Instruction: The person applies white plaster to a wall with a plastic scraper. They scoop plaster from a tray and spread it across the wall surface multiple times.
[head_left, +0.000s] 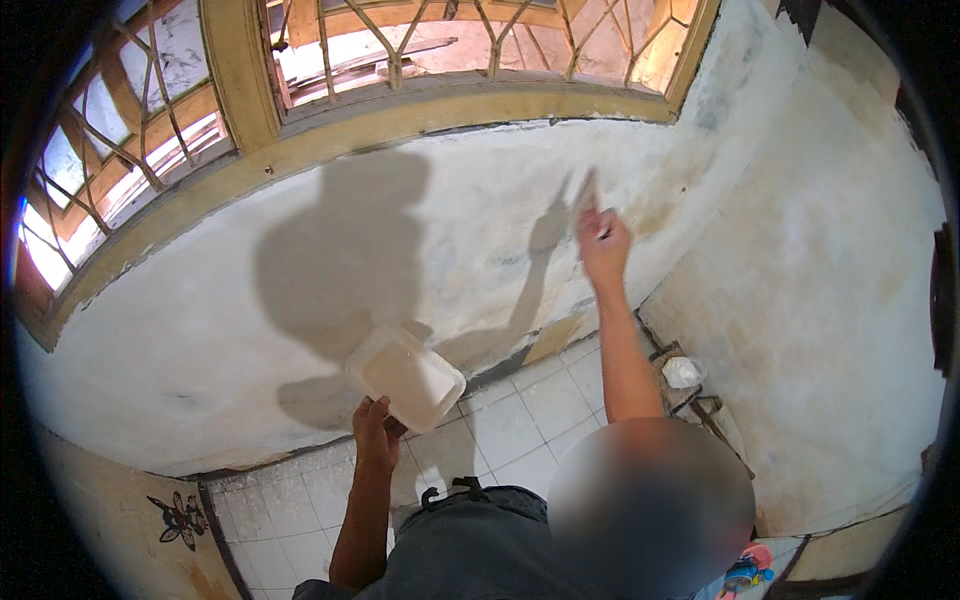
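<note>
My left hand (375, 430) grips the near edge of a whitish rectangular plastic tub (405, 380), held tilted in front of the wall. Its fingers are closed on the rim, and a pale material seems to lie inside. Farther right, my right hand (606, 250) is raised to the wall, closed around what looks like a putty knife (588, 188). Motion blurs its thin blade, which points up at the wall surface. The white wall (480, 220) is patchy, with grey and yellowish stains.
A yellow-framed window (450, 108) with metal bars runs above. White floor tiles (510, 425) lie below. At the right corner, a white lump or bag (683, 372) rests on dark wooden pieces (705, 410). A colourful object (748, 568) sits at lower right; a blurred disc covers part of the view.
</note>
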